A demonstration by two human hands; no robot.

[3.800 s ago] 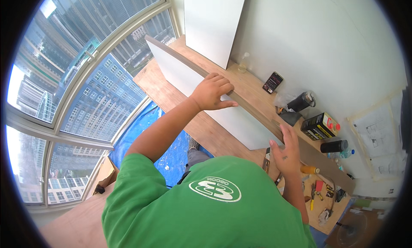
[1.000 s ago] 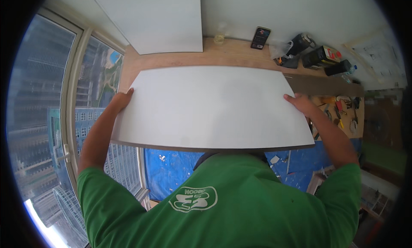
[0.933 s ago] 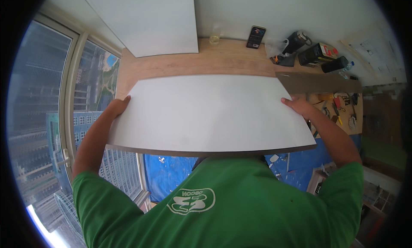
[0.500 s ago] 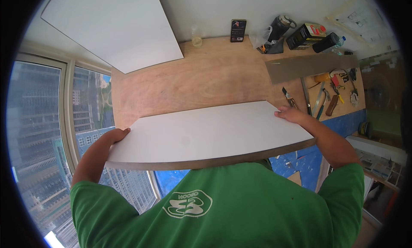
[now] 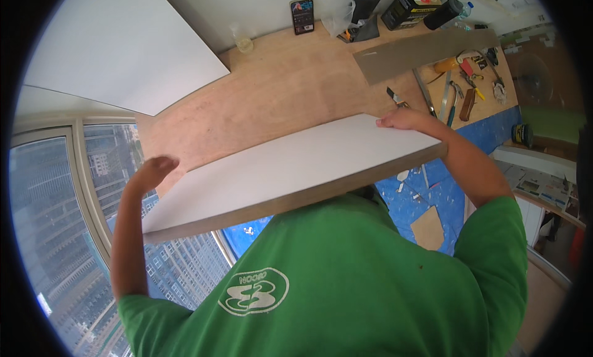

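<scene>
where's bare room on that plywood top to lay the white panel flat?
Bare plywood top runs between the leaning white board on the left and the grey strip on the right. Crowded: the back wall with phone and cans, and the hand tools beyond the right hand.
</scene>
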